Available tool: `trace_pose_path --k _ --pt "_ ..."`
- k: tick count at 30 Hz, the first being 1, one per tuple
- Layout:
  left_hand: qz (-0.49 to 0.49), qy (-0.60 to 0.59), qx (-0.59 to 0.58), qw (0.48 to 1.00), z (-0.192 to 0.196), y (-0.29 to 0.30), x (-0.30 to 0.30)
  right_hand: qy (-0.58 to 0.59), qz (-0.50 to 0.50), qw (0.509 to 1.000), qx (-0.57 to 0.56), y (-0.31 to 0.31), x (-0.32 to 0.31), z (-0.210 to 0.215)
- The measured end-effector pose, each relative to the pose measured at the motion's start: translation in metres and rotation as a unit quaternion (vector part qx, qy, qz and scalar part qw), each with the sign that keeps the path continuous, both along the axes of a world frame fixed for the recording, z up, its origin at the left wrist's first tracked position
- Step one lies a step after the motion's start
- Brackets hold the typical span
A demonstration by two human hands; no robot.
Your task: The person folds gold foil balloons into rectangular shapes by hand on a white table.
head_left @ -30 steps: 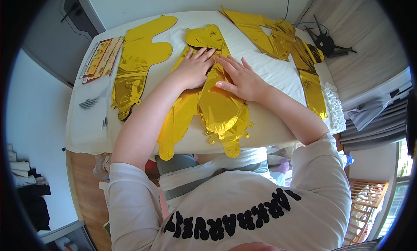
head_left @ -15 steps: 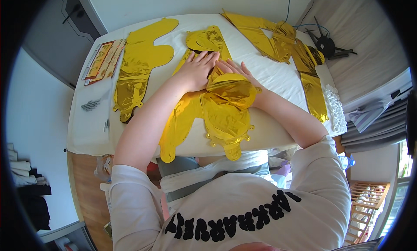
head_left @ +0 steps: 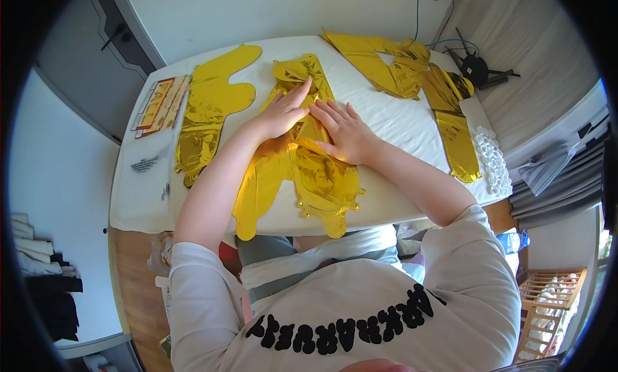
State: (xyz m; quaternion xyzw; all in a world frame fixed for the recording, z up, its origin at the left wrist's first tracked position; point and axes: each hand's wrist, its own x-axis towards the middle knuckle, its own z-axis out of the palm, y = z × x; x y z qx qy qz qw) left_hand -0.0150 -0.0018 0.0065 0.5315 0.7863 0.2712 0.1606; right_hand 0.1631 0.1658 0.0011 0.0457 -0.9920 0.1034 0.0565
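A flat gold foil balloon (head_left: 261,191), apparently letter-shaped, lies across the middle of the table with its lower legs toward me. My left hand (head_left: 286,113) rests over its upper middle, tipped on edge, fingers stretched out. Beside it on the right, my right hand (head_left: 349,132) lies palm down with fingers spread, its fingertips and thumb on the crinkled foil. Neither hand grips anything. The foil under both palms is hidden. Another gold foil balloon (head_left: 215,108) is spread flat to the left of my left arm.
More gold foil (head_left: 450,101) stretches along the right side. White ring-like pieces (head_left: 492,159) lie at the right edge, near a black stand-like object (head_left: 476,69). Printed cards (head_left: 158,108) and a clear plastic bag (head_left: 145,166) lie at the left on the white-covered table (head_left: 393,201).
The raised foil fold beside my right hand now lies flatter. My right hand has come down onto the foil with fingers spreading; my left hand has tilted onto its edge.
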Motion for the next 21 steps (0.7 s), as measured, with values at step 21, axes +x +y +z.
trace_pose_path --k 21 --pt "-0.004 0.216 -0.008 0.976 0.02 0.065 -0.036 -0.048 0.003 0.997 0.056 0.001 0.001 0.002"
